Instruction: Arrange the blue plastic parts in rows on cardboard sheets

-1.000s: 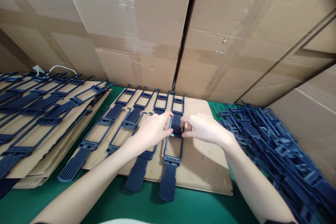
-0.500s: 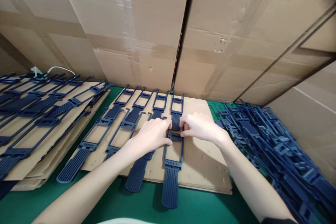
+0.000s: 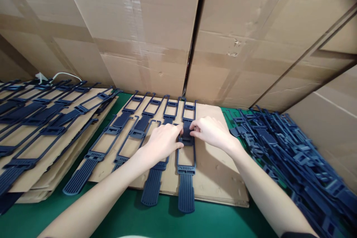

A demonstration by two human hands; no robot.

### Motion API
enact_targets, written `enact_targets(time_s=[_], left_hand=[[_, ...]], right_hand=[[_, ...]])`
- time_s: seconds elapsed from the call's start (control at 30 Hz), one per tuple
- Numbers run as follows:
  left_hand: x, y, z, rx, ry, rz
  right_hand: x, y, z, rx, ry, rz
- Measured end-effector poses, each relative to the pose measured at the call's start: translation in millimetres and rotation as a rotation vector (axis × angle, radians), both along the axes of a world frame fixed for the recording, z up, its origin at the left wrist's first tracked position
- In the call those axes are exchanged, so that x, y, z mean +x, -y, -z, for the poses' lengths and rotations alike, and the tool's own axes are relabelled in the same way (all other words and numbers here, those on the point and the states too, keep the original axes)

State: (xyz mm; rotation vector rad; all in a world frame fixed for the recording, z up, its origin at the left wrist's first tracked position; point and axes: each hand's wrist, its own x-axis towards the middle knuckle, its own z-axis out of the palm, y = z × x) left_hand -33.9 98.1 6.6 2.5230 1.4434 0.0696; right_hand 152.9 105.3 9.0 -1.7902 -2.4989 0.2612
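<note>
Two rows of dark blue plastic frames with ribbed paddle ends and hooked arms lie on a cardboard sheet (image 3: 220, 171). In the rightmost column, a lower frame (image 3: 186, 189) overlaps the paddle of an upper frame (image 3: 189, 113). My left hand (image 3: 167, 137) grips the lower frame's hooked end from the left, thumb and fingers bent at its side. From the right, my right hand (image 3: 209, 130) holds the same end with curled fingers, where the two frames meet. The fingers partly hide this joint. My left forearm covers part of the neighbouring frames (image 3: 152, 186).
On the left, a stack of cardboard sheets (image 3: 50, 182) carries more of these frames. A tangled pile of frames (image 3: 295, 160) lies to the right. Tall cardboard boxes (image 3: 156, 26) stand behind the green table (image 3: 117, 212). A white cable (image 3: 67, 74) lies at the back left.
The lower frame has slid away from me and its paddle has swung slightly right, overlapping the upper paddle further. The neighbouring lower frame's paddle has also shifted right.
</note>
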Motion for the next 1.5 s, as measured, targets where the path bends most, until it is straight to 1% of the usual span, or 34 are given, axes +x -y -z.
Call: enact_targets(time_s=[0.13, 0.27, 0.4, 0.5, 0.57, 0.67, 0.73, 0.8, 0.9, 1.0, 1.1, 1.23, 1.5], left_hand=[[2.0, 0.4, 0.0, 0.002, -0.014, -0.015], [0.2, -0.8, -0.4, 0.023, 0.005, -0.014], [-11.5, -7.0, -5.8, 0.068, -0.024, 0.020], [-25.9, -13.5, -11.8, 0.052, -0.093, 0.039], [-35.6, -17.0, -14.4, -0.020, -0.122, 0.058], [-45.3, -19.9, -15.7, -0.118, -0.129, 0.060], [-47.1, -20.2, -16.0, -0.117, -0.144, 0.045], [-45.9, -19.8, -16.4, -0.095, -0.178, 0.032], [-42.5, -18.9, -15.2, -0.072, -0.245, -0.012], [-41.5, -18.7, -12.0, -0.077, -0.257, -0.051], [-42.6, -18.8, -10.9, -0.102, -0.240, -0.054], [-44.2, -19.3, -13.5, -0.110, -0.255, -0.054], [-44.3, -19.9, -17.0, -0.088, -0.300, -0.061]], right_hand=[[0.5, 0.3, -1.7, 0.019, -0.035, -0.015], [-0.9, 1.8, -3.0, -0.029, -0.020, -0.066], [-3.9, 5.3, -5.7, -0.028, 0.002, -0.056], [-5.2, 8.1, -7.9, 0.006, -0.051, -0.061], [-6.8, 9.5, -7.7, 0.026, -0.106, -0.106], [-11.6, 10.5, -3.5, 0.072, -0.131, -0.253], [-15.8, 10.6, 1.0, 0.101, -0.115, -0.337], [-19.5, 10.7, 5.0, 0.115, -0.100, -0.371], [-22.2, 11.2, 7.8, 0.123, -0.092, -0.360], [-22.1, 10.8, 7.9, 0.105, -0.078, -0.318], [-21.2, 9.4, 8.1, 0.073, -0.075, -0.297], [-20.5, 8.1, 9.6, 0.053, -0.086, -0.300], [-20.5, 6.7, 11.9, 0.067, -0.131, -0.336]])
